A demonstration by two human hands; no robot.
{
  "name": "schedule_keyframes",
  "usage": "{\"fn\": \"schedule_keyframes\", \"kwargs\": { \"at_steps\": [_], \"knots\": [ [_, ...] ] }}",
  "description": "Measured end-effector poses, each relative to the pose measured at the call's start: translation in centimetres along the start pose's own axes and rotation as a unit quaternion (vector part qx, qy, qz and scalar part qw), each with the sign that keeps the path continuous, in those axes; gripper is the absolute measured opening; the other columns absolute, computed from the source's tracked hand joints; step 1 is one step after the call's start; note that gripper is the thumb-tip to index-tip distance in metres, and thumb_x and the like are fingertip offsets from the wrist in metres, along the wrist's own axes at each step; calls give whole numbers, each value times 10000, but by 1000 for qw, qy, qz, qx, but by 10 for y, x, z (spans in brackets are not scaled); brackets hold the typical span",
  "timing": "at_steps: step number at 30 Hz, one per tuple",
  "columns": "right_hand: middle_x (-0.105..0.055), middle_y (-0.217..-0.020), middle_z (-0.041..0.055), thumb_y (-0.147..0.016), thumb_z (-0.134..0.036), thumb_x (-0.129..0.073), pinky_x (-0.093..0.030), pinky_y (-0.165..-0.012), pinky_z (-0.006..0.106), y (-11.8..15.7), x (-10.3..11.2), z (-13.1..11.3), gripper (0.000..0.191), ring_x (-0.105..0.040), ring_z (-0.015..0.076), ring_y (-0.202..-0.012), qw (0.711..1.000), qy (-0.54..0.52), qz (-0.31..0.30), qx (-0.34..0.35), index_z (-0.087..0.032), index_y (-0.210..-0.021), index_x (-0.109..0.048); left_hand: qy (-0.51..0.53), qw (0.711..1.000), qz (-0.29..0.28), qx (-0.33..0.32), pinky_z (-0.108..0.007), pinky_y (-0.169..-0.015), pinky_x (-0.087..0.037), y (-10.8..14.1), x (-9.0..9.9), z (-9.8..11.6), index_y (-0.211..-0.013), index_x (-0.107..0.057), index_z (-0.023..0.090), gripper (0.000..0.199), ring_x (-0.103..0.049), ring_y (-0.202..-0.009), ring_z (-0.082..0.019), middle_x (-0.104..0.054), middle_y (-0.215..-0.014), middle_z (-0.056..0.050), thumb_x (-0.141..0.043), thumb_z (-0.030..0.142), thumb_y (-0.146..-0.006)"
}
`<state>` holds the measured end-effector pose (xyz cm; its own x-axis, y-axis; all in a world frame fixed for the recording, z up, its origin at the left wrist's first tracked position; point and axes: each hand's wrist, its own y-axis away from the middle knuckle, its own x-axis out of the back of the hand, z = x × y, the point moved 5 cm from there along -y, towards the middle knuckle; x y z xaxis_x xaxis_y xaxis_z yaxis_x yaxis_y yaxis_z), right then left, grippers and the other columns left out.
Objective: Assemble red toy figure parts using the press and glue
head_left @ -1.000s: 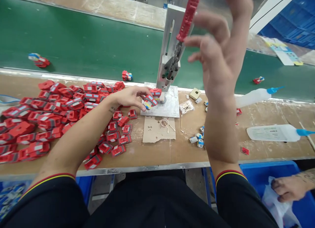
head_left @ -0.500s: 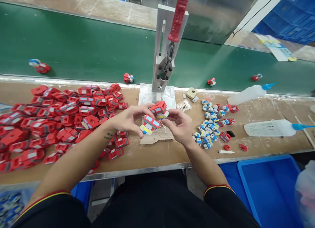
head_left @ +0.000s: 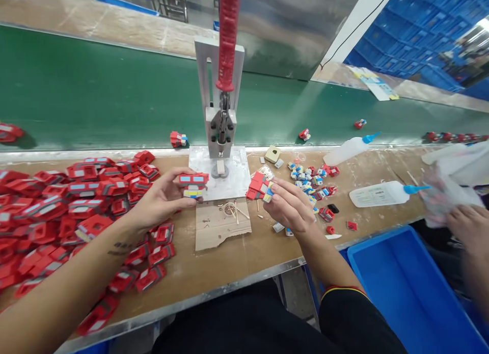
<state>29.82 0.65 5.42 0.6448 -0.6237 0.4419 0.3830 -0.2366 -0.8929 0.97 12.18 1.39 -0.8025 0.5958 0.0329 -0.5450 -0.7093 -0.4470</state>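
At the near edge, a dark sleeve with red and yellow trim [head_left: 346, 293] is covering the right upper arm, while the left forearm is running out of view at the lower left. A blue plastic bin [head_left: 412, 288] is sitting beside the tabletop [head_left: 229, 272], its lower part cut off; beyond it, another person's hand [head_left: 466, 226], blurred, is touching a crumpled translucent bag [head_left: 433, 201]. Over the tabletop, the left hand [head_left: 168, 193] is reaching inward, thumb below and fingers curling behind, pinching a red-and-grey vehicle-shaped piece with a yellow-and-white end [head_left: 193, 185]; its left end is hidden by the fingers. The right hand [head_left: 292, 206] is turning its back upward, fingertips closing on a red block with a blue-and-yellow end [head_left: 260, 187], partly covered by them. Torn brown cardboard [head_left: 221, 232] is lying between the hands, and a heap of red-and-grey pieces [head_left: 76, 201] is spreading leftward, running past the frame. Farther back, a metal clamp press with a red handle [head_left: 223, 119] is standing on a pale metal plate [head_left: 239, 175], its handle top cut off, before a green belt [head_left: 114, 99].
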Motion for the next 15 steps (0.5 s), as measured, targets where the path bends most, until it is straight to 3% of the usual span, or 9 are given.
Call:
{"fn": "schedule_keyframes", "kwargs": {
  "at_steps": [3, 6, 7, 9, 12, 15],
  "knots": [
    [-865, -1080, 5, -817, -200, -858, -760, -772, 469, 5, -3, 34, 321, -842, 259, -985, 996, -12, -46, -71, -339, -1049, -686, 6, 999, 41, 10, -378, -585, -708, -1, 10, -12, -1293, -709, 414, 380, -807, -744, -220, -863, -1102, -34, -837, 312, -949],
    [-853, -1102, 64, -865, -226, -754, -700, -884, 459, 1, -32, 97, 288, -815, 247, -985, 971, 7, -131, -197, -288, -1142, -705, 0, 997, 75, 23, -344, -595, -700, -6, 15, -23, -1260, -709, 363, 332, -810, -761, -208, -861, -1070, -35, -835, 300, -958],
    [-844, -1109, 88, -876, -227, -706, -674, -912, 452, -2, -49, 123, 285, -802, 243, -971, 953, 14, -183, -241, -254, -1160, -710, -11, 996, 87, 33, -340, -611, -701, -8, 17, -27, -1283, -694, 342, 396, -819, -784, -218, -858, -1052, -44, -869, 313, -929],
    [-825, -1139, 122, -859, -218, -655, -619, -966, 435, -3, -87, 175, 274, -771, 252, -1004, 889, 44, -311, -332, -208, -1125, -717, -36, 990, 118, 68, -359, -691, -714, -15, 20, -35, -1314, -667, 280, 551, -834, -860, -249, -848, -1032, -74, -941, 375, -845],
    [-819, -1049, 137, -794, -172, -643, -577, -963, 423, -7, -133, 225, 217, -741, 274, -978, 855, 44, -368, -364, -183, -991, -731, -58, 977, 155, 136, -432, -926, -706, -25, 22, -47, -1210, -684, 221, 602, -822, -1012, -277, -826, -1097, -103, -983, 454, -742],
    [-820, -999, 136, -735, -131, -646, -582, -940, 429, 0, -155, 245, 254, -731, 289, -945, 838, 28, -400, -369, -174, -964, -746, -61, 970, 165, 169, -467, -1028, -672, -35, 19, -57, -1133, -697, 223, 551, -800, -1084, -291, -802, -1169, -101, -966, 456, -712]
  ]
}}
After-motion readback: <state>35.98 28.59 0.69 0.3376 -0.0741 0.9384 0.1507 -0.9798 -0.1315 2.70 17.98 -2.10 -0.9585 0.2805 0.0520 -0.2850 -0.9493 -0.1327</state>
